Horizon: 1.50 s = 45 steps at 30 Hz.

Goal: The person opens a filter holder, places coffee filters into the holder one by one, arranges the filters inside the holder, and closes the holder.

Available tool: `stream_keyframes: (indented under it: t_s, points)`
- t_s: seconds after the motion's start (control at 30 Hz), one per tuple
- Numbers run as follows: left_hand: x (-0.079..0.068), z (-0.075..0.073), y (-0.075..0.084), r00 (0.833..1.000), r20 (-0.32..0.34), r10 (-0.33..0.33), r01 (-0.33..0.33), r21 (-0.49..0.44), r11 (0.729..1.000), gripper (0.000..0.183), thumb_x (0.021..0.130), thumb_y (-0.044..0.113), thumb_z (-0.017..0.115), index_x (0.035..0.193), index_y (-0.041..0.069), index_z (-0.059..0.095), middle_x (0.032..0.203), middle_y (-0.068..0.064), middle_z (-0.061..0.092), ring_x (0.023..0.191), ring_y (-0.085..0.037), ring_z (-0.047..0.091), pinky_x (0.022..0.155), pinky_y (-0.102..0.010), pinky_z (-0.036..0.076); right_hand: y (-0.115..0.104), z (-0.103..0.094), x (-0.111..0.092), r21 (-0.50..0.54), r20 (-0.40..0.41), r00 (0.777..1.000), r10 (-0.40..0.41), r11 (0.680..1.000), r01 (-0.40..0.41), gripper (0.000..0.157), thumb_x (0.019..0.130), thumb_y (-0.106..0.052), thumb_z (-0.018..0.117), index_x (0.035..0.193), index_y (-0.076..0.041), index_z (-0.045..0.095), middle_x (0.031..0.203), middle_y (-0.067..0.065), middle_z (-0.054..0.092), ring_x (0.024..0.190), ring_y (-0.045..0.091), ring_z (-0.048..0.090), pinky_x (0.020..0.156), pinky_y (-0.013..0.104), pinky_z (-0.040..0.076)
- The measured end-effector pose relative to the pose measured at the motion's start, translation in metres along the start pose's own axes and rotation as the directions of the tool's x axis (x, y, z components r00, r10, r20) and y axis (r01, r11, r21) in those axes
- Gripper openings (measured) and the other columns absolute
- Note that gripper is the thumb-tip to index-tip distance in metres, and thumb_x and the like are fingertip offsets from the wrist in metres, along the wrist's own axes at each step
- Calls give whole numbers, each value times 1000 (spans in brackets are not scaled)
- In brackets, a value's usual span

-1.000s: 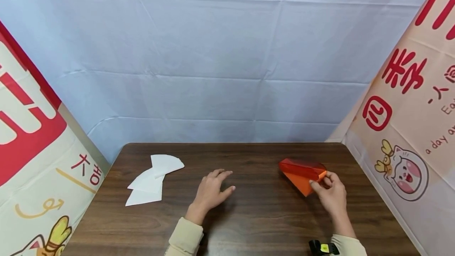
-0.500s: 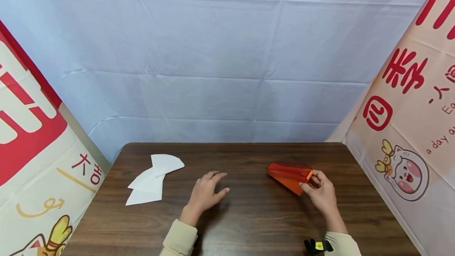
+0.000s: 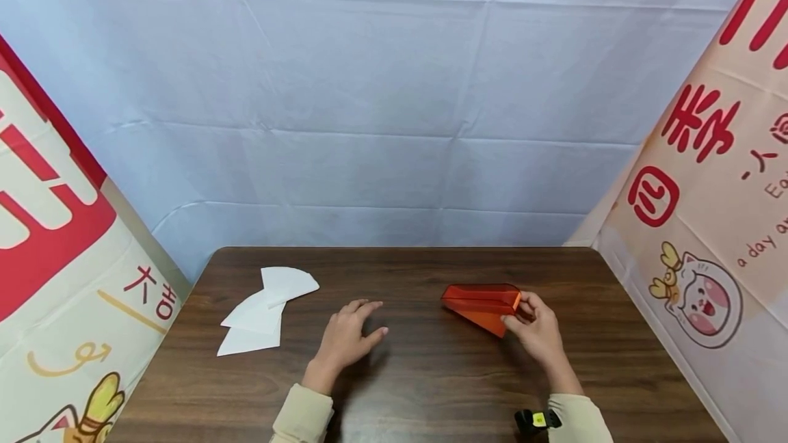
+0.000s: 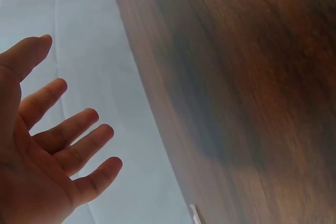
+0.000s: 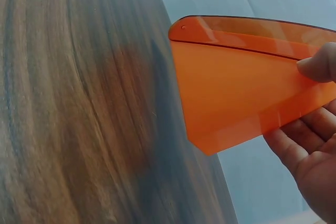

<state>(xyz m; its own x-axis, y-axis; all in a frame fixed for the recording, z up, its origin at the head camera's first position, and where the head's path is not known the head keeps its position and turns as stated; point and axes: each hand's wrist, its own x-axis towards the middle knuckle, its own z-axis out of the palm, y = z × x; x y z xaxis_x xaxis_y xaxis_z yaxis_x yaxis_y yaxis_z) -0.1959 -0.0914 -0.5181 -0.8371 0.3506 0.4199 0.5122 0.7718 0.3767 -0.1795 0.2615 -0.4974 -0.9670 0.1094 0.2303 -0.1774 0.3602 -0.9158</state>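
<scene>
My right hand [image 3: 543, 339] pinches the right end of a translucent orange plastic holder [image 3: 477, 301], a flat wedge shape. It is over the right half of the wooden table. In the right wrist view, the thumb lies on the near face of the holder [image 5: 226, 85] and the fingers are behind and below it. My left hand [image 3: 343, 339] is over the table left of the holder, holding nothing, its fingers spread and relaxed. Left of that hand lie several white fan-shaped sheets, which look like coffee filter papers [image 3: 254, 314], partly overlapping.
The dark wooden table [image 3: 418, 388] ends at a pale cloth backdrop [image 3: 382, 101]. Printed cloths hang along both sides, a red and cream one [image 3: 55, 251] on the left and a beige one [image 3: 702, 224] on the right.
My right hand has moved left with the orange holder, whose tilt has changed slightly. My left hand has shifted a little to the left. The white papers have stayed put.
</scene>
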Motion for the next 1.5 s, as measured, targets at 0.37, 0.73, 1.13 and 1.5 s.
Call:
stream_keyframes:
  t_s: [0.37, 0.73, 1.13, 1.5]
  points:
    - [-4, -2, -10, 1000, -3, -28, 28, -26, 999, 47, 81, 35, 72, 122, 12, 62, 117, -15, 58, 103, -32, 56, 75, -53, 46, 3, 15, 6, 31, 32, 999, -8, 1000, 7, 34, 75, 14, 66, 107, 8, 54, 103, 25, 62, 87, 5, 60, 73, 16, 47]
    - [-9, -8, -19, 996, 19, -86, 86, -35, 996, 47, 82, 34, 71, 123, 13, 61, 117, -14, 58, 102, -33, 57, 77, -54, 45, 0, 27, 10, 95, 101, 994, -44, 995, 35, 33, 75, 16, 65, 105, 8, 56, 99, 22, 64, 85, 14, 62, 72, 21, 50]
    - [-15, -12, -25, 993, 25, -112, 113, -38, 993, 47, 82, 33, 72, 123, 13, 61, 116, -12, 58, 103, -32, 57, 81, -53, 45, -2, 43, 10, 133, 108, 992, -60, 990, 46, 34, 72, 17, 64, 104, 8, 57, 95, 19, 65, 83, 15, 63, 74, 20, 49]
    - [-26, -15, -35, 989, 28, -145, 146, -45, 988, 47, 81, 32, 72, 122, 11, 62, 117, -15, 58, 104, -34, 56, 81, -55, 44, -33, 55, 5, 164, 136, 988, -68, 985, 45, 30, 71, 20, 60, 100, 13, 55, 92, 24, 64, 79, 19, 63, 71, 20, 49]
